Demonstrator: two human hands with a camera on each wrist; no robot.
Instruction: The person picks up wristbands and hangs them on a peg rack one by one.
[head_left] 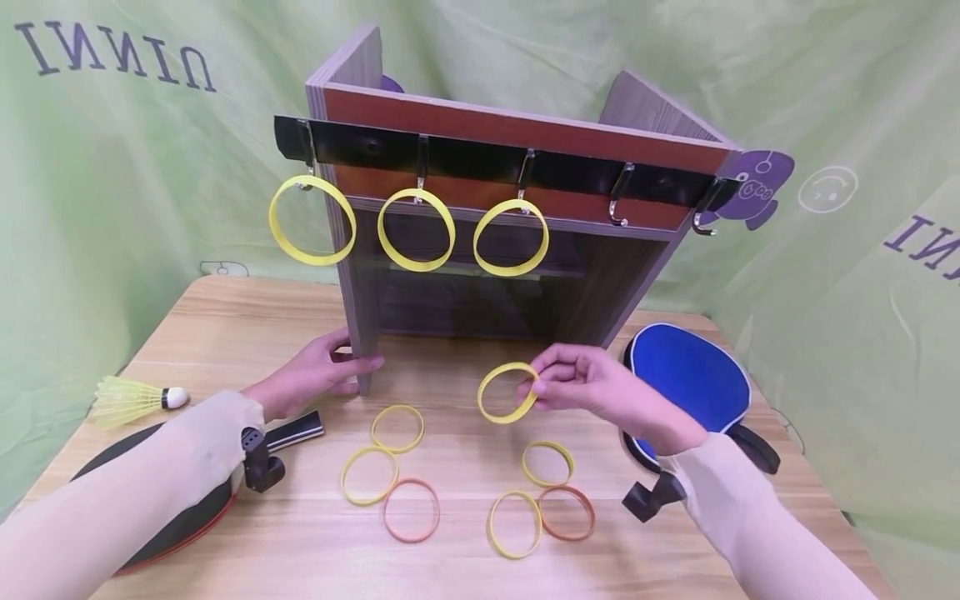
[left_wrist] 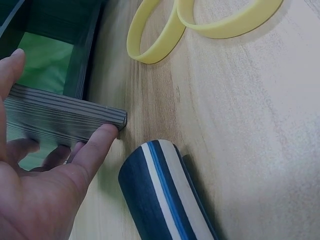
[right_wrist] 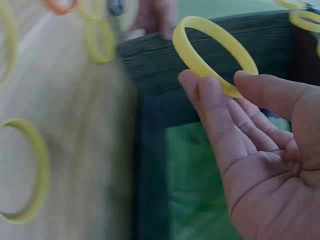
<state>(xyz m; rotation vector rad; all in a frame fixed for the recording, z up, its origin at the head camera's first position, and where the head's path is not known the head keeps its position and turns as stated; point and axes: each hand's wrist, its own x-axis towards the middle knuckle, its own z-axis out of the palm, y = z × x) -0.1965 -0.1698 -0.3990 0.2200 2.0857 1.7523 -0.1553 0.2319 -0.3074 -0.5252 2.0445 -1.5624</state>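
From my remote seat I count eight yellow rings: three (head_left: pixel 416 267) hang from a five-hook rail (head_left: pixel 480 158), four (left_wrist: pixel 220 31) lie on the table (head_left: pixel 637 558) with two orange rings (head_left: pixel 412 539), and one held ring (right_wrist: pixel 189 54) is raised before the shelf (head_left: pixel 352 300), pinched by the right hand (head_left: pixel 581 379). The left hand (head_left: pixel 318 373) grips the shelf's side panel. Also present: one shuttlecock (head_left: pixel 135 402). Backdrop (head_left: pixel 510 42) lettering, with two Ns, appears reversed; one smiley (head_left: pixel 827 189) is printed there.
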